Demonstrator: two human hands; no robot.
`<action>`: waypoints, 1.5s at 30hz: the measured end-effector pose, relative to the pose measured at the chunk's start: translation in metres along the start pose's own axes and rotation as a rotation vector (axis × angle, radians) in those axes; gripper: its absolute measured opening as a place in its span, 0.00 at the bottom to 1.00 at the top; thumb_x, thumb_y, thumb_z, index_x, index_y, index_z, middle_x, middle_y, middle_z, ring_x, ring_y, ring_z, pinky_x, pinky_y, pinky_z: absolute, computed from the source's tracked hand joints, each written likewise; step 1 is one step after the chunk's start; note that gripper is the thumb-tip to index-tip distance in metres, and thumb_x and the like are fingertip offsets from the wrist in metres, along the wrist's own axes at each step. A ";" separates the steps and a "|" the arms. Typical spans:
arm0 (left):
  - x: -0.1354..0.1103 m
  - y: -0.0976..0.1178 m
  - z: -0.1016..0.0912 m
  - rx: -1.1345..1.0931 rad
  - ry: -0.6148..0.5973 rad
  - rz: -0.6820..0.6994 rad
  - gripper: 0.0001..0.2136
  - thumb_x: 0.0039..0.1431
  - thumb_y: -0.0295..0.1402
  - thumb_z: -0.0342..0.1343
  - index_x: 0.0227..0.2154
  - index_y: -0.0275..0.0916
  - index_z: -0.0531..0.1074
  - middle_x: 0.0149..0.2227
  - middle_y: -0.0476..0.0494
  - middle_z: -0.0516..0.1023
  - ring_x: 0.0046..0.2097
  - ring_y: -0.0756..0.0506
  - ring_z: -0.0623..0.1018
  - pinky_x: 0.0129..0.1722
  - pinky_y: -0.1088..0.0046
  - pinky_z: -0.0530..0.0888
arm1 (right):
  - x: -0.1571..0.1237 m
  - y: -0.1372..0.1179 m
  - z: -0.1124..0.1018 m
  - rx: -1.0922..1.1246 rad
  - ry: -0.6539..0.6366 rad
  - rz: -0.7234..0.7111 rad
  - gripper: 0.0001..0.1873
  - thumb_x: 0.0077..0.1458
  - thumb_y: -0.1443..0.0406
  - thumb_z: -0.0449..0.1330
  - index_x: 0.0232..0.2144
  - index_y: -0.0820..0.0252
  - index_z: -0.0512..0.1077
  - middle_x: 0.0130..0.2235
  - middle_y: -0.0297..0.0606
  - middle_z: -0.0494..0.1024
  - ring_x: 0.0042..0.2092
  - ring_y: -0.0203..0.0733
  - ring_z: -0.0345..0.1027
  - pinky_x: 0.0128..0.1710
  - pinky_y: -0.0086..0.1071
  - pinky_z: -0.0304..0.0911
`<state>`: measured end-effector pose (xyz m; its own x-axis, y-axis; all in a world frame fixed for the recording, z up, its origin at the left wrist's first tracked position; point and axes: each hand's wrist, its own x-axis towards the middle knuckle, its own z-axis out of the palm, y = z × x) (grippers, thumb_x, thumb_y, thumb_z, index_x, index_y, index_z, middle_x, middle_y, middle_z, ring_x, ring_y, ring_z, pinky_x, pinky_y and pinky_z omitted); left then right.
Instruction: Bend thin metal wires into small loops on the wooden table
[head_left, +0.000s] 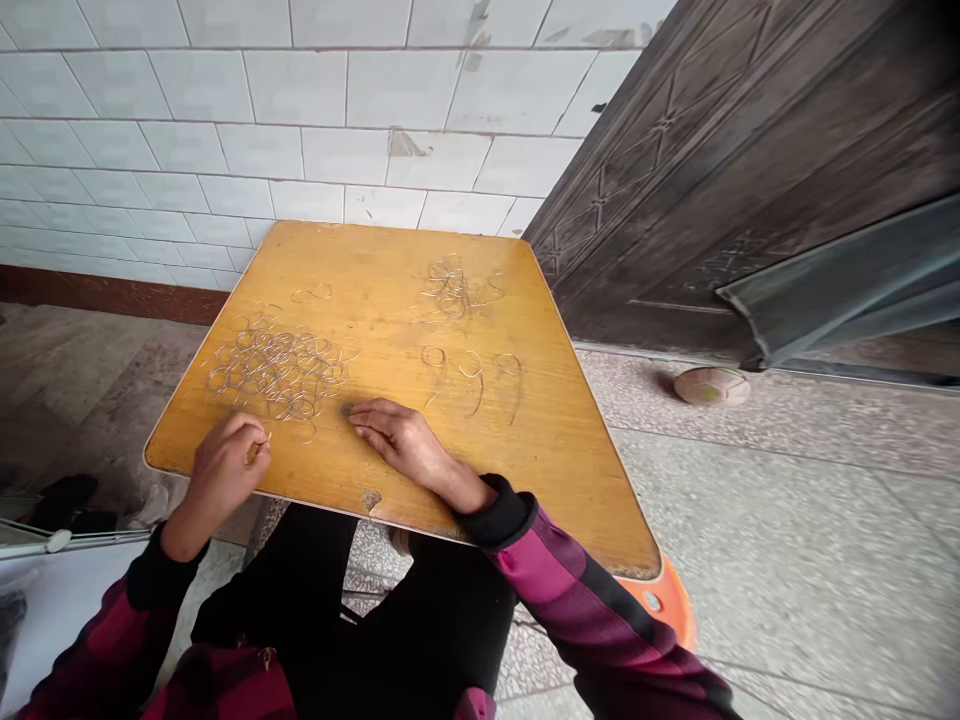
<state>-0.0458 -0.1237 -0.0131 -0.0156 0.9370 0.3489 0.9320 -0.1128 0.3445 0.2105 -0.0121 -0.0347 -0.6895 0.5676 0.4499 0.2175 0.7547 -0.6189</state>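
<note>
A wall of white tiles [296, 90] is seen at the back, with gray marks left on some of them. On the right, a dark door [645, 190] can be seen, and a gray-green cloth [862, 280] is hung across it. A yellow wooden bench [390, 290] is set close to the wall. Its near edge is chipped in one spot.

A big heap of thin wire loops [277, 365] is spread over the left part of the bench. A pale ball [711, 386] is seen on the floor [750, 500] by the door.

The right hand [401, 440] is rested low on the bench, just beside the heap, with its fingers pointed to the left. The left hand [229, 465] is held over the near left edge, with its fingers curled in.

A smaller heap of wire [452, 288] is left at the far right part. In front of it, three wire loops with tails [471, 378] are laid in a row, apart from each other.

A small dark lump [346, 409] is touched by the right fingertips; whether that grip is closed on it cannot be told. A tiny bit of wire [270, 437] is pinched in the left grip, thumb against finger.
</note>
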 end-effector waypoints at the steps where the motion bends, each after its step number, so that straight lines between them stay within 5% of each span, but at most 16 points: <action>1: 0.000 -0.001 -0.009 -0.092 0.008 -0.047 0.04 0.54 0.28 0.52 0.27 0.39 0.71 0.36 0.44 0.77 0.38 0.45 0.76 0.39 0.69 0.70 | 0.000 0.000 0.000 0.000 0.002 0.001 0.12 0.62 0.66 0.54 0.44 0.60 0.76 0.46 0.45 0.78 0.48 0.44 0.73 0.49 0.42 0.71; 4: 0.004 -0.005 -0.036 -0.365 0.003 -0.266 0.03 0.54 0.31 0.55 0.29 0.40 0.73 0.34 0.46 0.78 0.34 0.47 0.76 0.35 0.72 0.70 | 0.001 0.001 0.000 0.006 0.000 -0.005 0.12 0.62 0.66 0.54 0.44 0.60 0.76 0.46 0.45 0.78 0.48 0.44 0.73 0.49 0.41 0.71; 8: 0.023 -0.011 -0.052 -0.718 -0.022 -0.478 0.04 0.52 0.30 0.56 0.24 0.38 0.72 0.20 0.52 0.70 0.21 0.54 0.66 0.24 0.78 0.63 | 0.001 0.002 0.001 0.021 -0.012 -0.002 0.12 0.62 0.66 0.54 0.44 0.60 0.76 0.46 0.45 0.79 0.48 0.44 0.73 0.49 0.41 0.71; 14: 0.067 -0.003 -0.042 -1.421 -0.177 -0.583 0.07 0.45 0.28 0.61 0.23 0.35 0.67 0.20 0.52 0.68 0.17 0.60 0.58 0.17 0.84 0.53 | 0.004 0.000 0.000 0.157 0.021 0.081 0.12 0.61 0.64 0.56 0.42 0.61 0.77 0.43 0.45 0.79 0.46 0.43 0.74 0.47 0.40 0.70; 18: 0.093 0.029 -0.024 -1.651 -0.426 -0.513 0.07 0.47 0.27 0.60 0.22 0.34 0.66 0.19 0.54 0.65 0.15 0.62 0.54 0.17 0.84 0.54 | 0.009 -0.001 -0.003 0.609 0.106 0.357 0.17 0.57 0.57 0.61 0.45 0.60 0.75 0.41 0.42 0.79 0.34 0.35 0.73 0.34 0.31 0.71; 22: 0.120 0.061 0.003 -1.710 -0.501 -0.447 0.07 0.47 0.26 0.60 0.22 0.34 0.66 0.19 0.53 0.66 0.15 0.61 0.56 0.16 0.84 0.55 | 0.013 0.004 -0.016 1.080 0.176 0.523 0.19 0.50 0.55 0.66 0.41 0.59 0.76 0.41 0.40 0.80 0.28 0.29 0.70 0.27 0.23 0.66; 27: 0.142 0.080 0.034 -1.743 -0.418 -0.419 0.07 0.46 0.25 0.60 0.24 0.35 0.66 0.21 0.52 0.69 0.18 0.59 0.61 0.18 0.84 0.59 | 0.014 0.013 -0.035 1.317 0.300 0.552 0.20 0.52 0.50 0.62 0.35 0.62 0.76 0.30 0.36 0.80 0.19 0.25 0.60 0.17 0.20 0.57; 33: 0.138 0.079 0.049 -1.695 -0.326 -0.420 0.08 0.45 0.26 0.63 0.26 0.34 0.68 0.24 0.50 0.72 0.21 0.57 0.66 0.21 0.83 0.63 | 0.012 0.017 -0.039 1.258 0.337 0.584 0.16 0.48 0.55 0.67 0.34 0.61 0.76 0.28 0.33 0.79 0.22 0.26 0.63 0.19 0.20 0.57; 37: 0.132 0.077 0.050 -1.578 -0.281 -0.383 0.08 0.46 0.28 0.63 0.26 0.35 0.69 0.24 0.50 0.73 0.22 0.56 0.67 0.22 0.81 0.63 | 0.013 0.020 -0.038 1.186 0.364 0.587 0.21 0.52 0.48 0.62 0.33 0.61 0.76 0.28 0.35 0.78 0.23 0.27 0.63 0.19 0.21 0.55; 45: 0.127 0.081 0.048 -1.458 -0.248 -0.361 0.08 0.47 0.33 0.62 0.27 0.36 0.69 0.25 0.49 0.74 0.20 0.55 0.66 0.19 0.79 0.61 | 0.013 0.019 -0.039 0.964 0.396 0.625 0.17 0.45 0.53 0.68 0.29 0.61 0.75 0.24 0.31 0.76 0.20 0.26 0.59 0.17 0.22 0.50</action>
<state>0.0452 0.0016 0.0173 0.0409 0.9984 -0.0390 -0.2708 0.0487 0.9614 0.2328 0.0222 -0.0155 -0.3537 0.9347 -0.0359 -0.2826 -0.1434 -0.9484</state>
